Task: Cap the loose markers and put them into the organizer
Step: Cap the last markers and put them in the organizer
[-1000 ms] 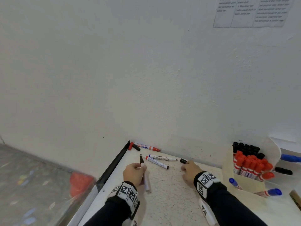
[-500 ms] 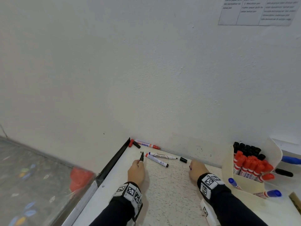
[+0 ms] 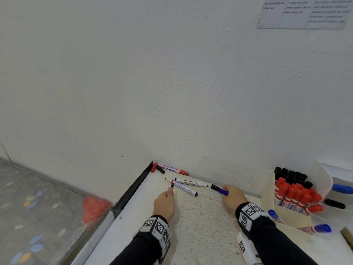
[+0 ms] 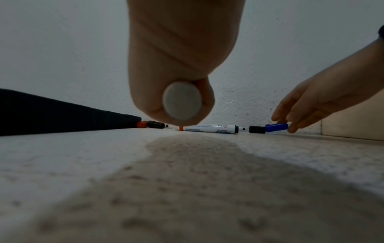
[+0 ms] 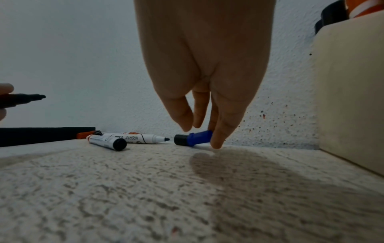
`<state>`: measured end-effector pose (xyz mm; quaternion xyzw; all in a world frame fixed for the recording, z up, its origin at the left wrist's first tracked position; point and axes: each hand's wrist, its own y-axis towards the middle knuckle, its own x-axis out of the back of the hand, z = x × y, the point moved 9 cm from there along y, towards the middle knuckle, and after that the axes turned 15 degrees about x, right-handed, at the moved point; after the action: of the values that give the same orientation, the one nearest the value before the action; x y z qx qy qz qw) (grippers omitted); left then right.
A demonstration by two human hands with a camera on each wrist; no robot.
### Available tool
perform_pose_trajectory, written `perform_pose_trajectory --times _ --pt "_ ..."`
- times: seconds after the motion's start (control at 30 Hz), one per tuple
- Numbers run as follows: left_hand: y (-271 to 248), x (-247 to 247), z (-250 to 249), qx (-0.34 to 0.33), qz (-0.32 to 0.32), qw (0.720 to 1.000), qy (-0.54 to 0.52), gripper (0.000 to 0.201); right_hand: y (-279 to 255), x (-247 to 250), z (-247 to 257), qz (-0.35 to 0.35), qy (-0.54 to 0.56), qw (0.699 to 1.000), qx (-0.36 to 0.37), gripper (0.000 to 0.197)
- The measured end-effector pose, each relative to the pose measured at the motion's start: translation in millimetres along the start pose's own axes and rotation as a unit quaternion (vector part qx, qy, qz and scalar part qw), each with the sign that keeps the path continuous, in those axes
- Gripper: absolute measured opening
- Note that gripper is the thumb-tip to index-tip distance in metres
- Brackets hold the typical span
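My left hand grips an uncapped black marker with its tip pointing at the wall; its grey butt end shows in the left wrist view. My right hand pinches a blue cap low over the table, right beside a loose black cap. Two more markers lie crossed between the hands: a white one with a bare black tip and one with an orange band. The cream organizer stands at the right, packed with red and black markers.
A red marker, a red cap and a black cap lie against the wall at the table's back left corner. Blue markers lie in front of the organizer. The table's black left edge drops to the floor.
My left hand has tipped the black marker forward, so its white body is now hidden. My right hand has shifted right off the black cap and now has the blue cap in its fingers.
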<state>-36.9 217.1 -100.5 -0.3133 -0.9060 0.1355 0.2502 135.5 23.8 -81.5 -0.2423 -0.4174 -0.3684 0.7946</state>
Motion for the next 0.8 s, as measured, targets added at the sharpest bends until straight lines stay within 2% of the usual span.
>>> perform_pose_trajectory --times 0.1,0.2,0.3,0.4,0.47,0.67,0.8 --pt "-1 0 -1 0.002 0.013 0.999 0.031 0.042 -2 -2 7 0.006 -0.015 1.0 0.02 0.043" --pt "10 11 0 0.01 0.018 0.996 0.088 0.037 2 5 24 -0.045 -0.048 0.997 0.045 0.04" --pt "28 35 -6 -0.006 -0.018 0.99 0.14 0.033 14 2 58 -0.057 -0.049 0.993 0.092 0.034" --pt "38 59 -23 -0.062 -0.081 0.977 0.187 0.032 31 -19 99 -0.01 -0.032 0.989 0.145 0.035" --pt "44 69 -25 -0.07 -0.102 0.974 0.188 0.032 41 -38 123 0.024 -0.013 0.986 0.166 0.038" --pt "41 69 -11 -0.039 -0.079 0.986 0.14 0.031 61 -88 177 0.124 -0.042 0.967 0.221 0.045" --pt "38 63 -9 -0.048 -0.074 0.989 0.116 0.029 70 -106 188 0.191 -0.146 0.948 0.207 0.047"
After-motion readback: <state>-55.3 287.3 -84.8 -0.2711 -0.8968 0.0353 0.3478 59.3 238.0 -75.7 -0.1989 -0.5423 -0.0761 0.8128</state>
